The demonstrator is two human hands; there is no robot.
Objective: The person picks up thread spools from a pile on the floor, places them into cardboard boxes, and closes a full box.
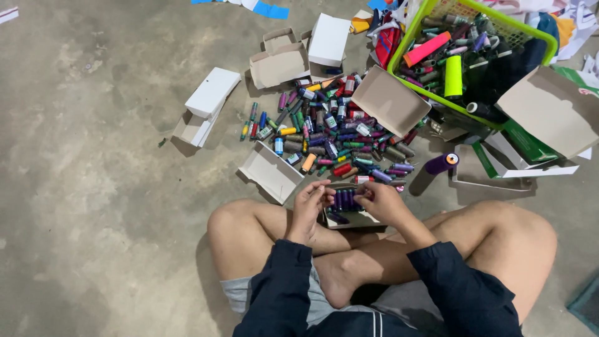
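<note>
The left hand (310, 201) had its fingers curled inward at the left end of a small open box (346, 212), and its grip seemed closed on something small, perhaps one spool, but the picture was too small to tell for sure. The right hand (382, 201) was at the right end of the same box, the fingers bent down over the row; whether it really pinched a spool I could not tell. Both hands met over the box, probably because one steadied it while the other arranged what was inside.

The box rested on the floor just in front of the crossed legs, touching the shins, so it stayed close and low for both hands. Inside it stood a row of purple thread spools (344, 200), side by side, all of one colour.

Just beyond the box lay a wide heap of mixed thread spools (331, 134) in many colours, within arm's reach. Around the heap were several empty white boxes (212, 93), some open, and a cardboard lid (390, 100) lying over the spools. A bigger purple cone (442, 163) lay alone on the right. Farther right stood a green basket (424, 19) with large cones.
</note>
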